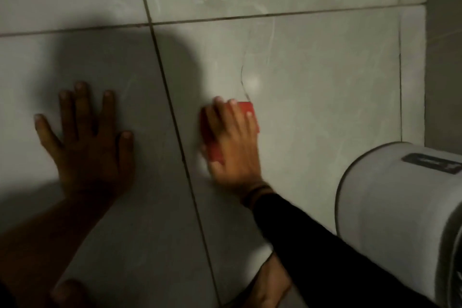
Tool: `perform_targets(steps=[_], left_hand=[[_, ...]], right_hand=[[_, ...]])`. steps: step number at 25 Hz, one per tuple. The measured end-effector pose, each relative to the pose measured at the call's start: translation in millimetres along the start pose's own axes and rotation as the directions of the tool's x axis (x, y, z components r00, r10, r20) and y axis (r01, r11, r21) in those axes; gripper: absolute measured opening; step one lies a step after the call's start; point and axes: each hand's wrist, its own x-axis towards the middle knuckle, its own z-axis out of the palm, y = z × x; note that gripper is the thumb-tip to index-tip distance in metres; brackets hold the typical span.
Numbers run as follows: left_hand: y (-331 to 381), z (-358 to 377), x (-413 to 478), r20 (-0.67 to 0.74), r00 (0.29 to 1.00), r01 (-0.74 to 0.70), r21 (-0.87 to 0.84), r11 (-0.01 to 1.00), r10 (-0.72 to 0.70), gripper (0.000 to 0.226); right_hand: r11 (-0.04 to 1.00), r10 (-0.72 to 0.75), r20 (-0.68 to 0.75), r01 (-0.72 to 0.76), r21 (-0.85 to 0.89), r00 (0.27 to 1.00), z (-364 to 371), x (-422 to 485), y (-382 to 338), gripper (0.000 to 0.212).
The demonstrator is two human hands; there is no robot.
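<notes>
My right hand (232,142) lies over a red sponge (246,109) on the grey tiled surface (312,82). Its fingers reach over the sponge's far edge and the thumb sits at its near end, so most of the sponge is hidden. The hand is slightly blurred. It wears a black sleeve and dark wrist bands. My left hand (87,142) rests flat on the neighbouring tile to the left, fingers spread and holding nothing. A dark grout line (172,112) runs between the two hands.
A white cylindrical appliance (400,207) with a dark label stands at the right edge, close to my right forearm. A bare foot (270,285) shows at the bottom centre. A darker strip (443,57) borders the tiles on the right. Shadow covers the left tiles.
</notes>
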Motion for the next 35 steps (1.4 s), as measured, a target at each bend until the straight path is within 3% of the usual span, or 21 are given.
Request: perform_targets(steps=[2, 4, 6, 8, 11, 13, 14, 15, 17, 19, 21, 24, 26, 28, 31, 33, 35], left_hand=[[1, 3, 0, 0.002, 1.0, -0.024, 0.003, 1.0, 0.024, 0.075], [0, 4, 2, -0.003, 0.999, -0.033, 0.032, 0.999, 0.033, 0.075], [0, 3, 3, 0.013, 0.999, -0.033, 0.062, 0.998, 0.032, 0.076], [6, -5, 4, 0.038, 0.999, -0.013, 0.085, 0.996, 0.01, 0.075], [18, -28, 4, 0.116, 0.993, 0.022, 0.101, 0.995, -0.034, 0.075], [23, -44, 9, 0.223, 0.973, 0.014, 0.16, 0.987, -0.05, 0.077], [29, -57, 12, 0.302, 0.951, 0.006, 0.212, 0.977, -0.072, 0.078], [38, -70, 14, 0.399, 0.91, 0.01, 0.243, 0.97, -0.109, 0.078], [78, -104, 11, 0.573, 0.801, 0.085, 0.177, 0.981, -0.172, 0.077], [145, -138, -15, 0.729, 0.67, 0.206, -0.005, 0.979, -0.138, 0.078], [220, -176, -52, 0.832, 0.554, 0.301, -0.183, 0.936, -0.016, 0.073], [321, -238, -87, 0.876, 0.46, 0.431, -0.363, 0.826, 0.144, 0.055], [382, -284, -97, 0.892, 0.388, 0.439, -0.4, 0.805, 0.232, 0.039], [442, -318, -103, 0.883, 0.307, 0.308, -0.444, 0.841, 0.354, 0.025], [529, -331, -111, 0.866, 0.212, 0.098, -0.479, 0.872, 0.452, 0.043], [588, -323, -125, 0.848, 0.226, -0.102, -0.468, 0.878, 0.478, 0.048], [634, -303, -139, 0.825, 0.286, -0.334, -0.391, 0.858, 0.488, 0.045]], right_hand=[[0.975, 0.218, -0.12, -0.222, -0.025, 0.969, -19, 26, 52, 0.067], [0.886, 0.455, -0.244, -0.462, 0.029, 0.857, -35, 100, 75, 0.067], [0.908, 0.402, -0.251, -0.419, -0.015, 0.88, -34, 152, 54, 0.071], [0.982, 0.154, -0.172, -0.17, -0.082, 0.973, -11, 138, 8, 0.075], [0.989, -0.137, 0.15, 0.143, -0.027, 0.979, 1, 15, -39, 0.083], [0.988, -0.155, 0.282, 0.143, 0.063, 0.947, -18, -55, -26, 0.076], [0.984, -0.072, 0.263, 0.026, 0.175, 0.962, -31, -78, -13, 0.065], [0.926, 0.108, 0.246, -0.187, 0.327, 0.963, -46, -95, -1, 0.053], [0.556, 0.438, 0.356, -0.56, 0.615, 0.826, -89, -116, 14, 0.043], [0.236, 0.553, 0.46, -0.66, 0.713, 0.695, -143, -133, 6, 0.041], [0.013, 0.634, 0.493, -0.645, 0.764, 0.596, -192, -157, -9, 0.027], [-0.271, 0.768, 0.481, -0.466, 0.842, 0.423, -272, -201, -20, 0.021], [-0.365, 0.856, 0.441, -0.287, 0.886, 0.271, -327, -233, -9, 0.016], [-0.38, 0.904, 0.405, -0.172, 0.909, 0.141, -372, -264, 17, 0.015], [-0.479, 0.876, 0.481, 0.045, 0.877, -0.036, -405, -301, 68, 0.013], [-0.514, 0.849, 0.524, 0.126, 0.849, -0.071, -414, -323, 106, 0.028], [-0.491, 0.864, 0.497, 0.091, 0.867, -0.075, -412, -337, 144, 0.045]])
